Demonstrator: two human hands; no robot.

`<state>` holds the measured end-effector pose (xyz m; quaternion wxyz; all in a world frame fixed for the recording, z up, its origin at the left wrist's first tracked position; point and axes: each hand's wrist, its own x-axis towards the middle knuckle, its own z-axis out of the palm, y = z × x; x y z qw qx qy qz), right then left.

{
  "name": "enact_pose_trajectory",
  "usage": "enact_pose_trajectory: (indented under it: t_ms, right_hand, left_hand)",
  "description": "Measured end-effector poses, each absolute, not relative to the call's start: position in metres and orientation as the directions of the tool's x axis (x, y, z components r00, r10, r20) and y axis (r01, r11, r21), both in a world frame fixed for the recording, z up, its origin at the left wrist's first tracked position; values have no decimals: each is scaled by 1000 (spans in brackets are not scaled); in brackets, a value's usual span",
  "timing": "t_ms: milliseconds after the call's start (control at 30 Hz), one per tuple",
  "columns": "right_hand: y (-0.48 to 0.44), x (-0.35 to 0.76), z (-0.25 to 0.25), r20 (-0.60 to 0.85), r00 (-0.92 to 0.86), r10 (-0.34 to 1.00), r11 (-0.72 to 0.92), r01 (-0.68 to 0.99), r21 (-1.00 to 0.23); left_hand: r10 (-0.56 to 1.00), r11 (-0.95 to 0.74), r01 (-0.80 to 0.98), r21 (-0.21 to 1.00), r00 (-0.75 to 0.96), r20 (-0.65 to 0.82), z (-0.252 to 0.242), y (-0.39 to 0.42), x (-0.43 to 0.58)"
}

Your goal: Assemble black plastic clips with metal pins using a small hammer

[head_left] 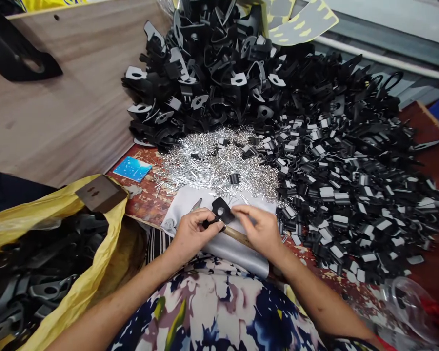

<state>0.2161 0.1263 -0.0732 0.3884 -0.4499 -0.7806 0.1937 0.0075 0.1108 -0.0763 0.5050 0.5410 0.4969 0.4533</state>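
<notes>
My left hand is closed on a black plastic clip piece with a round hole in it, gripped between thumb and fingers. At the piece's right edge, my right hand has its fingertips pinched together; anything between them is too small to make out. A wooden handle runs below the clip piece and under my right hand, and its far end is hidden. Both hands are above a grey sheet at the table's front edge. A pointed metal tip shows beyond my left fingers.
A heap of metal pins lies just beyond the hands. Large black plastic clips are piled behind it, and small black pieces spread to the right. At left stand a wooden board and a yellow bag of black parts.
</notes>
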Motion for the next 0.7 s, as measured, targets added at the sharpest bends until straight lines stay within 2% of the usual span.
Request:
enact_pose_trajectory:
  t_ms: [67,133,167,233,367,467,600,700]
  right_hand:
    - [151,218,-77,386,-385,838,536,712,-454]
    - [171,213,-80,271,-510,817,568,792,-222]
    - [178,208,-81,217,-549,807,583,800,-145]
    - [185,198,-83,178,-583,793,603,793,-87]
    - [193,195,-87,206,-585,785,609,789,-82]
    - [203,212,-88,264,-559,786,602,789,-120]
    - [199,230,-78,462,-430,776,610,698,-375]
    - [172,223,-55,512,-338,789,601,594,-535]
  left_hand:
    - [994,83,14,996,73,-84,-75,112,4]
    - [980,192,-84,978,77,-186,-75,112,1]
    - [969,241,-134,961,85,-231,-75,112,0]
    - [951,309,-230,923,92,-296,-74,112,-2]
    - [925,375,-419,827,105,-366,-72,113,-7]
    - [925,372,-517,771,134,-356,-70,113,-12]
    - [936,337,-592,732,124,-330,-70,115,-15]
    - [930,342,-606,718,107,-353,-71,117,-12]
